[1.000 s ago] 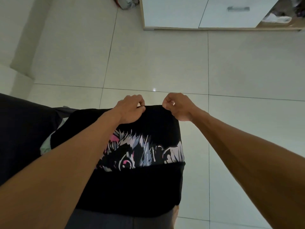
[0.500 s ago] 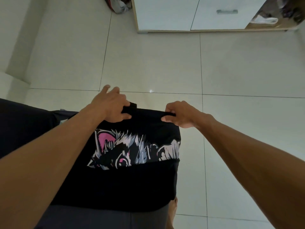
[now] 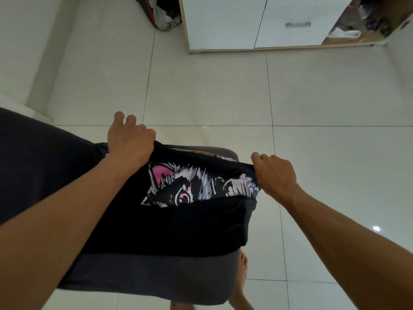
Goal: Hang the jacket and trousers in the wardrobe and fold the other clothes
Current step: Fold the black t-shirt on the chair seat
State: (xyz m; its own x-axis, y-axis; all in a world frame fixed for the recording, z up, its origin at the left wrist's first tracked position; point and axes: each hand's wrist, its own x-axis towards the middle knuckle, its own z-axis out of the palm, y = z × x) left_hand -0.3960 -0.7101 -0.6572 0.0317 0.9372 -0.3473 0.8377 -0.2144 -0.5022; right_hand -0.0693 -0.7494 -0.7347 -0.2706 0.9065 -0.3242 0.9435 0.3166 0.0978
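Since half a second ago: both hands moved apart along the top edge of the black T-shirt [image 3: 178, 222], stretching it wider; camera tilted, so the wardrobe [image 3: 225, 25] sits further right in view. Left hand [image 3: 129, 142]: thumb and curled forefingers pinching the shirt's upper left edge, two outer fingers lifted clear; grip closed on fabric. Right hand [image 3: 273, 173]: fingers curled round the upper right edge; grip closed on fabric. Black T-shirt: held out in front of the person's body, above the tiled floor [image 3: 223, 90], folded over on itself so the lower black panel covers part of the print; white, grey and pink cartoon-animal print [image 3: 194, 186] showing between the hands. Grey garment [image 3: 156, 278]: below the shirt, worn by the person. Dark fabric mass [image 3: 38, 162]: at left, beside the left forearm, nature unclear. Wardrobe: white doors with a metal handle [image 3: 298, 24], one side open with clothes inside. Heap of clothes [image 3: 163, 14]: on the floor left of the wardrobe.
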